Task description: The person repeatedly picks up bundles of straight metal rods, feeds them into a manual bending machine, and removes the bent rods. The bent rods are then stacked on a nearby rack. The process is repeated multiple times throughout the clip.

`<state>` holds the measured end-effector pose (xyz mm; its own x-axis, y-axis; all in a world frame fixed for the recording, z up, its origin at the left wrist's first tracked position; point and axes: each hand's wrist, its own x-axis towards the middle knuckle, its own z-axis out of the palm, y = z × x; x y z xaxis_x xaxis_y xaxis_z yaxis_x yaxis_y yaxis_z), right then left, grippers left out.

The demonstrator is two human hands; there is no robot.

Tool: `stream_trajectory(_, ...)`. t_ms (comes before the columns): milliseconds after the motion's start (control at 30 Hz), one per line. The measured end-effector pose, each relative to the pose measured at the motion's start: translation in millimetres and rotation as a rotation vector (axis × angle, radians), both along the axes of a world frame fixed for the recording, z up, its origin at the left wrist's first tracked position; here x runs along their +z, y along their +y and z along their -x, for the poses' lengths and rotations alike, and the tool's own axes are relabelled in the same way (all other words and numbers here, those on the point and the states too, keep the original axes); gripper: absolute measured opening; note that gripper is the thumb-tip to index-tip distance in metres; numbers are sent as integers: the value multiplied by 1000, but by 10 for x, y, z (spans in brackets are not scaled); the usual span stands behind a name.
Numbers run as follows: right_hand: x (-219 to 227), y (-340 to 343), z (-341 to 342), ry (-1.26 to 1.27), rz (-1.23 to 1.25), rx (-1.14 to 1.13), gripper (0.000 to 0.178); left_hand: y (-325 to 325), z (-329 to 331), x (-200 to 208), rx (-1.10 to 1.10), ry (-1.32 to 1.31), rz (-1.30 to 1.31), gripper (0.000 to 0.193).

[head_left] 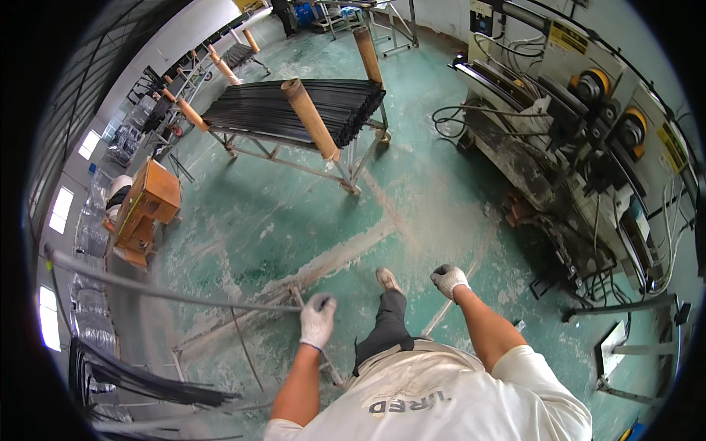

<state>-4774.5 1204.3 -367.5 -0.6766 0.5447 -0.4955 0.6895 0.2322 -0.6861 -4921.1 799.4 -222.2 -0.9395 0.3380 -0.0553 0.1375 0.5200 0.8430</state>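
Observation:
My left hand point(318, 322), in a whitish work glove, is closed at the near end of a long grey bar point(184, 294). The bar runs off to the far left and is partly blurred, and the fingers hide its end. Below the bar stands a low metal frame point(329, 360). A bundle of thin black strips point(162, 382) lies at the lower left. My right hand point(448, 280), gloved too, is held out over the green floor with its fingers curled in, and nothing shows in them. One shoe point(386, 278) points forward between the hands.
Ahead, a wheeled rack point(273, 153) with upright cardboard tubes point(312, 121) carries many black strips point(294, 106). On the right stands a large machine point(559, 132) with hanging cables. A wooden cabinet point(158, 192) is at the left. A metal stand point(665, 349) is at the lower right.

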Motion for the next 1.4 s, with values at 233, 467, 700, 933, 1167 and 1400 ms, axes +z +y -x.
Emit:
stream_trajectory(233,-259,1603,1460,-158,-86,-105,39,1598,3398,514,7,219,-165,19)
stream_trajectory(467,130,2628,2888,-161,-99,-148,39,3037,5900,1689,83,568,47,29)
stream_trajectory(700,264,3507,5720,-31,-167,62,53,4209,7788,1403,117,727,398,26)
stream_trajectory(933,458,4223,8914,152,-438,377,89,5021,8070,1321,357,868,543,17)
stream_trajectory(1167,267,4367,10956,-149,-644,550,140,5208,8232,1194,497,775,693,16)
stream_trajectory(1400,172,4257,11282,-243,-542,595,133,5205,8219,1165,535,715,768,15)
